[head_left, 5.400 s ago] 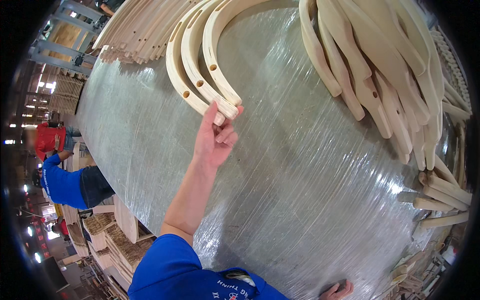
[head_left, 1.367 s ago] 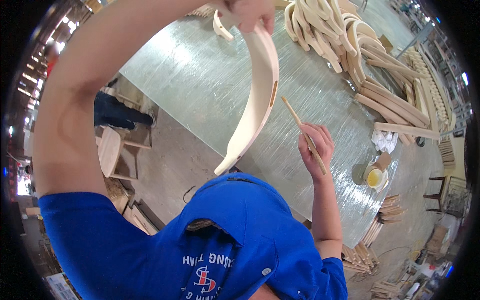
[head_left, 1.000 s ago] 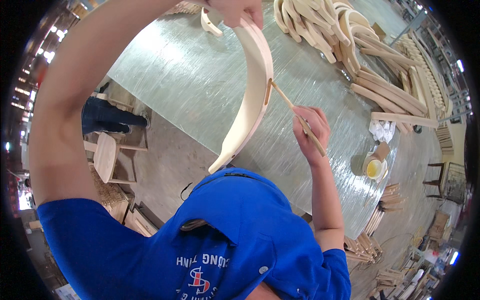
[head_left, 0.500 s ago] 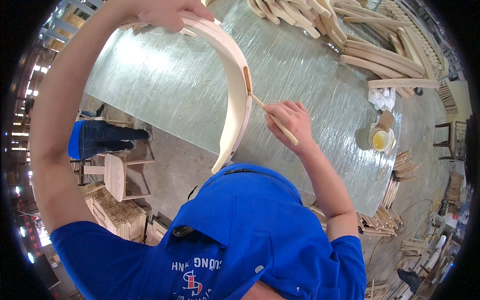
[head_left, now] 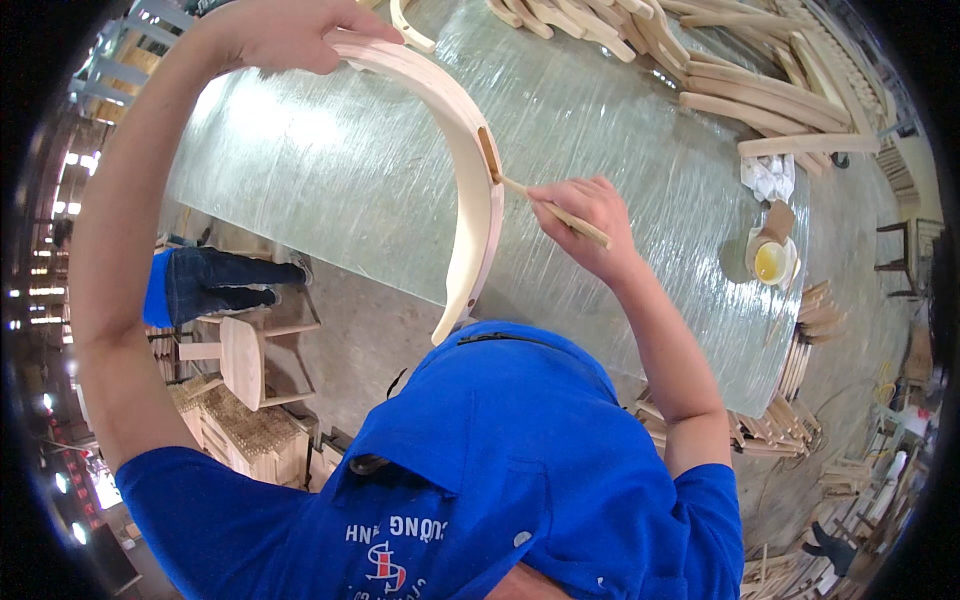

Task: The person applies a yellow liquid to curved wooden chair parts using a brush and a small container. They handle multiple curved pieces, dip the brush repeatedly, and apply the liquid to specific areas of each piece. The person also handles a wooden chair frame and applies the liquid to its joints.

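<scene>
My left hand (head_left: 300, 38) grips the far end of a curved, pale wooden chair part (head_left: 468, 225). The piece arcs toward me, its near end resting by my blue shirt. In its outer edge is a long mortise slot (head_left: 489, 154) with a brownish-yellow inside. Between the fingers and thumb of my right hand (head_left: 590, 222) is a thin wooden stick (head_left: 580, 225). Its tip meets the near end of the slot.
A plastic-wrapped table (head_left: 350, 200) lies beneath. At right stands a cup of yellow liquid (head_left: 770, 263), near a crumpled white cloth or bag (head_left: 768, 178). Curved wooden parts (head_left: 765, 100) are piled at the far right. Another person (head_left: 225, 280) stands at left near a wooden chair (head_left: 243, 362).
The wooden part and my left hand have shifted slightly left. The stick has tilted flatter, its tip still at the slot's near end. Another curved piece shows more beyond my left hand.
</scene>
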`<move>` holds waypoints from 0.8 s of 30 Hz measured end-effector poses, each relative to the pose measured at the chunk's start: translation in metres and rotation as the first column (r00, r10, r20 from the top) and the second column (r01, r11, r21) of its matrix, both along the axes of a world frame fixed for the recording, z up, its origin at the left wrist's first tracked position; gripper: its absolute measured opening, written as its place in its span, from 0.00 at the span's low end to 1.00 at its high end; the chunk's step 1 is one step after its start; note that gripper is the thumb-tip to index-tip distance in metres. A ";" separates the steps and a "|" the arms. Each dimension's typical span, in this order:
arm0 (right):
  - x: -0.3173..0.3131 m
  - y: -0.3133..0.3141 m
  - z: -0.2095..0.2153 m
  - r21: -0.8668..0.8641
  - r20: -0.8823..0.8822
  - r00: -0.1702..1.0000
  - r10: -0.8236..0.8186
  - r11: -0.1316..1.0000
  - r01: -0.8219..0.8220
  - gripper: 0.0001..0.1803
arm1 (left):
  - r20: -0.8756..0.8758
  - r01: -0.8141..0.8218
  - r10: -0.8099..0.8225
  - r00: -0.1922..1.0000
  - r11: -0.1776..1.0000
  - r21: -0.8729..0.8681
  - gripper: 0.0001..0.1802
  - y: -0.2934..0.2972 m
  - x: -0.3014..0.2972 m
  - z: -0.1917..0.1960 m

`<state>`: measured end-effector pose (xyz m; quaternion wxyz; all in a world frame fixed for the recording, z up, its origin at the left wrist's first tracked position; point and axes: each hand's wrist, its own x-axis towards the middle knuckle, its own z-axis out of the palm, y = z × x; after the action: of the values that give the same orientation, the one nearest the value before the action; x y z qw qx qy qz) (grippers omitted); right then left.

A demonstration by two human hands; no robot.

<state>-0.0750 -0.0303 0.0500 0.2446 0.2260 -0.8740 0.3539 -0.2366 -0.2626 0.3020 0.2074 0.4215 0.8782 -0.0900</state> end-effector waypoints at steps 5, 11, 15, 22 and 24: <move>-0.010 -0.002 0.010 -0.015 -0.181 0.982 -0.051 0.999 0.049 0.07 | -0.060 0.039 -0.040 0.997 0.999 -0.015 0.34 0.008 0.000 -0.006; 0.015 0.017 -0.011 0.070 0.060 0.997 -0.039 0.997 0.035 0.06 | -0.063 -0.066 0.061 0.996 0.994 -0.083 0.35 0.040 0.013 0.001; -0.008 0.028 0.001 0.051 -0.107 0.993 -0.041 0.998 0.047 0.07 | -0.097 0.030 -0.041 0.994 0.993 -0.112 0.35 0.051 0.012 -0.003; 0.012 0.031 -0.008 0.155 -0.091 0.996 -0.019 0.987 0.033 0.05 | -0.048 0.045 -0.050 0.998 0.993 -0.110 0.32 0.058 0.004 -0.009; 0.021 0.033 -0.014 0.226 0.005 1.000 0.018 0.974 -0.019 0.05 | -0.071 0.118 -0.128 0.989 0.984 -0.135 0.31 0.063 0.003 -0.006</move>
<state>-0.0542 0.0027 0.0360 0.2128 0.2601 -0.9068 0.2545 -0.2339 -0.1992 0.2963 0.1936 0.4565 0.8503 -0.1765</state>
